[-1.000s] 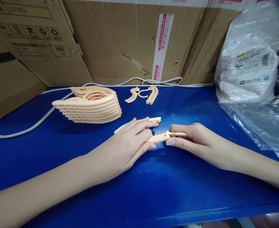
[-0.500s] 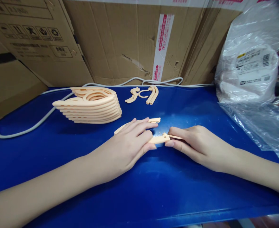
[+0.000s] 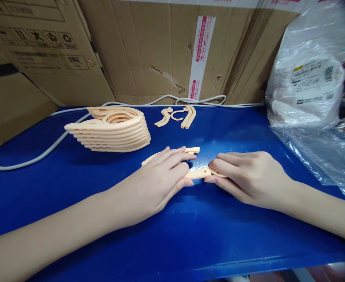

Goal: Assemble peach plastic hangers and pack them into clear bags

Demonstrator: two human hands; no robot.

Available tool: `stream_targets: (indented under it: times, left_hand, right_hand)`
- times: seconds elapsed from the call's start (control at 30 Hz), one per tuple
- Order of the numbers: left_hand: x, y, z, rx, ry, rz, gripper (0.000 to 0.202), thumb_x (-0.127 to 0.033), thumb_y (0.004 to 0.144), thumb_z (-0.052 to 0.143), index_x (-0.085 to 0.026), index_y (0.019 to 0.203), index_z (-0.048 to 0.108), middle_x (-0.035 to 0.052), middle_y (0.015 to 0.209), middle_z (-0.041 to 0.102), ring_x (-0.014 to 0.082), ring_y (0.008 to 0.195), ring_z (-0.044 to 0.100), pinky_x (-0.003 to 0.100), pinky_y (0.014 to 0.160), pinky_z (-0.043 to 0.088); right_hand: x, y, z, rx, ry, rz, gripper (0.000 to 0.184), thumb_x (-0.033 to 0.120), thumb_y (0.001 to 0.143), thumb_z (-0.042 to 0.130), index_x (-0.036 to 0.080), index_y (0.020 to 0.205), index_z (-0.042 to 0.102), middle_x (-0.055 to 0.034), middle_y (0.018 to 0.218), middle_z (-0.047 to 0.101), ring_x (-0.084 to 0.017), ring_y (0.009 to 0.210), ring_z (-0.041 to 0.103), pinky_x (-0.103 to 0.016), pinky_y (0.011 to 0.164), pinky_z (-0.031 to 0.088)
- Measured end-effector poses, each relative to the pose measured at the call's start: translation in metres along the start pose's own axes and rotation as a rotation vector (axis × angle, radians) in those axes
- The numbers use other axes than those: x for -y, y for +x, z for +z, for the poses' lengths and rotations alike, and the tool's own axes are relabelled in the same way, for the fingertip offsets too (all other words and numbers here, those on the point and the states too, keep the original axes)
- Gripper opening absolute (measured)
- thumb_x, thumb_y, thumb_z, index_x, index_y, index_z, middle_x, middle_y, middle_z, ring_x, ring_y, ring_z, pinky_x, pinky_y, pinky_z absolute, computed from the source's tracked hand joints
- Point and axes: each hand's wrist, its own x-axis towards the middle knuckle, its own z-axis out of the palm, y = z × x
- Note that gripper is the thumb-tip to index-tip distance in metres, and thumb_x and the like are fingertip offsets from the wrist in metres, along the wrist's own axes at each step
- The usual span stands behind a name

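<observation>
My left hand (image 3: 166, 174) is closed on a cream plastic hanger arm (image 3: 198, 173), whose end with a small round hole points right. Under the same hand's outstretched fingers lies another cream plastic piece (image 3: 193, 150), its two ends showing. My right hand (image 3: 246, 174) pinches a thin cream plastic piece (image 3: 218, 172) against the holed end of the arm. Most of that thin piece is hidden by the fingers, so its full shape cannot be told. Behind my left hand stands a stack of cream plastic folding hangers (image 3: 110, 131).
Loose curved cream parts (image 3: 188, 117) and a hook-shaped piece (image 3: 177, 115) lie at the back of the blue table (image 3: 172, 243). A white cable (image 3: 40, 156) runs along the cardboard boxes (image 3: 149, 51). Plastic-wrapped goods (image 3: 310, 86) stand at the right.
My right hand has turned over further, with its knuckles more to the right and its fingers curled closer round the thin piece. My left hand has hardly moved.
</observation>
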Motion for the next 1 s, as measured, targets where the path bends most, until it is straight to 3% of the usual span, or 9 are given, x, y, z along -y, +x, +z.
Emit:
stream_targets:
  times: [0.57,0.73,1.0]
  left_hand:
    - [-0.0006,-0.0004,0.0003,0.014,0.004,0.004,0.035,-0.029,0.107,0.029,-0.015,0.108,0.06,0.0122,0.147,0.054,0.029,0.146,0.04,0.058,0.12,0.035]
    - [-0.0002,0.0,0.0004,0.016,0.001,0.003,0.035,-0.03,0.107,0.029,-0.016,0.1,0.061,0.0119,0.147,0.054,0.0286,0.146,0.039,0.058,0.121,0.033]
    - [-0.0004,0.0004,-0.0002,0.031,0.012,0.001,0.035,-0.03,0.107,0.031,-0.015,0.103,0.061,0.0135,0.147,0.053,0.0295,0.145,0.04,0.058,0.12,0.033]
  right_hand:
    - [0.0033,0.0013,-0.001,-0.101,-0.075,-0.028,0.038,0.036,0.102,0.044,0.019,0.077,0.067,0.0022,0.06,0.054,-0.012,0.053,0.055,-0.027,0.053,0.036]
    - [0.0026,0.0002,-0.0013,-0.094,-0.055,-0.022,0.039,0.036,0.102,0.044,0.019,0.076,0.067,0.0025,0.06,0.054,-0.012,0.052,0.055,-0.027,0.052,0.035]
    - [0.0044,0.001,0.0025,-0.09,-0.016,0.018,0.039,0.037,0.1,0.047,0.02,0.069,0.064,0.0036,0.057,0.053,-0.011,0.049,0.054,-0.028,0.049,0.032]
